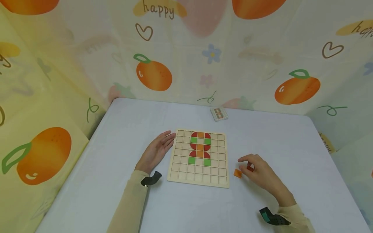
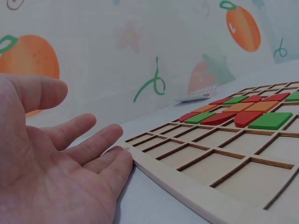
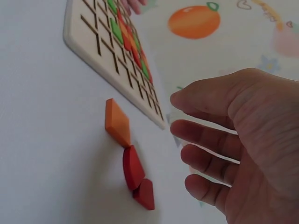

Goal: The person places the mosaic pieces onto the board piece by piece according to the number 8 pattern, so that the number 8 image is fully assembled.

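Note:
A wooden grid board (image 1: 198, 177) lies flat in the head view, with red, orange and green tiles set in its middle columns. My left hand (image 1: 155, 150) rests beside the board's left edge, palm turned up and fingers extended; in the left wrist view its fingertips (image 2: 122, 156) reach the rim. Right of the board, my right hand (image 1: 260, 171) hovers with loosely bent fingers and nothing between them. Under it lie a loose orange square tile (image 3: 118, 123) and two red rounded tiles (image 3: 133, 169), seen apart from the fingers in the right wrist view.
A small stack of pattern cards (image 1: 219, 114) sits behind the board near the table's back edge. The white-covered table (image 1: 140, 123) meets a fruit-printed cloth (image 1: 180, 64) at the back and sides. A dark strap piece (image 1: 151, 179) sits on the left wrist.

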Demonstrator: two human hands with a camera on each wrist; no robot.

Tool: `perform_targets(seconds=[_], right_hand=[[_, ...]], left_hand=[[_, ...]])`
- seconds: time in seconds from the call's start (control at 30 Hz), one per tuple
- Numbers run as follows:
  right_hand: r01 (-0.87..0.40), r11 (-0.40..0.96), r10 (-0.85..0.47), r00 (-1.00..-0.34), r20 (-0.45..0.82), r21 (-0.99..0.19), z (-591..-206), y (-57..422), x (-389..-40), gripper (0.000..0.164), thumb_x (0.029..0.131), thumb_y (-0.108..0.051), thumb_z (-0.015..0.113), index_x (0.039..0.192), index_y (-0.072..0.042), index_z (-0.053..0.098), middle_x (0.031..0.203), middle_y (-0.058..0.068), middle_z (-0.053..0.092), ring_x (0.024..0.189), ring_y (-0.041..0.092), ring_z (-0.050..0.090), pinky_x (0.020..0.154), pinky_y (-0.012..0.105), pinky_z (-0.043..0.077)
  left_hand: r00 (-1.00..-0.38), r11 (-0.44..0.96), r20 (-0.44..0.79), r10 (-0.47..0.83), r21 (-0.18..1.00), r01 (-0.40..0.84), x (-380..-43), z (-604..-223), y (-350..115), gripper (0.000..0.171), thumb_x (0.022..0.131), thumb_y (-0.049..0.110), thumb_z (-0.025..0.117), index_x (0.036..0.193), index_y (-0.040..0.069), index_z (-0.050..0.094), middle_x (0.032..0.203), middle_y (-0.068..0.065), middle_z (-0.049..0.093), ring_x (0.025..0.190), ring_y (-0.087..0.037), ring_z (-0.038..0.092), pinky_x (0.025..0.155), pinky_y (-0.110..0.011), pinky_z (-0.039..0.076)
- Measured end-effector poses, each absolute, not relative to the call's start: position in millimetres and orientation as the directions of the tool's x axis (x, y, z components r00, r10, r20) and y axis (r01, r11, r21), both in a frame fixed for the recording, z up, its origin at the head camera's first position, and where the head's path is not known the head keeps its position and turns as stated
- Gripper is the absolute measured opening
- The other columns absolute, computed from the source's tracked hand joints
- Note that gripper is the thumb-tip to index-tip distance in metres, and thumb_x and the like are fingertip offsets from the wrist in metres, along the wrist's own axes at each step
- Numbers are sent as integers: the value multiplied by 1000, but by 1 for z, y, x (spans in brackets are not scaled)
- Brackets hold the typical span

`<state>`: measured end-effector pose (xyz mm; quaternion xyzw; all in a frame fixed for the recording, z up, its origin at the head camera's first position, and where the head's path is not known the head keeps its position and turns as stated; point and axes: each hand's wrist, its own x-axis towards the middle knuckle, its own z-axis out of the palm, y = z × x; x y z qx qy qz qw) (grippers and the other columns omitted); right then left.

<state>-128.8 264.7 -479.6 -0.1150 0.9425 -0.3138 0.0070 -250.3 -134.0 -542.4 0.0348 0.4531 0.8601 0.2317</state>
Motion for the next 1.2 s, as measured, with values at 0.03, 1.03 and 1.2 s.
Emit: perform_targets(seconds=[0.03, 1.03, 1.2], right_hand=[[-211, 778, -219, -974, 60, -591, -481, 265, -128, 24, 89, -7, 75, 113, -7, 70, 84, -3, 56, 79, 15, 47, 58, 19, 41], [-183, 840, -213, -977, -1, -511, -498, 284, -115, 34, 85, -2, 76, 117, -10, 67, 115, 4, 64, 98, 17, 54, 79, 27, 53], [-189, 847, -208, -978, 17, -498, -499, 287, -114, 36, 83, 1, 77, 116, -10, 67, 115, 5, 63, 97, 18, 56, 80, 29, 55]], left_hand=[[-890, -482, -152, 429, 795, -368, -251, -542, -134, 56, 112, 28, 36, 161, 5, 19, 165, -17, 29, 155, -27, 27, 129, -35, 25], [-891, -505, -157, 427, 776, -379, -252, -545, -134, 59, 112, 29, 39, 161, 4, 19, 165, -18, 28, 155, -28, 27, 129, -35, 25], [-891, -498, -159, 424, 781, -377, -252, -544, -133, 58, 112, 29, 39, 161, 4, 20, 165, -17, 29, 155, -27, 27, 129, -34, 25]])
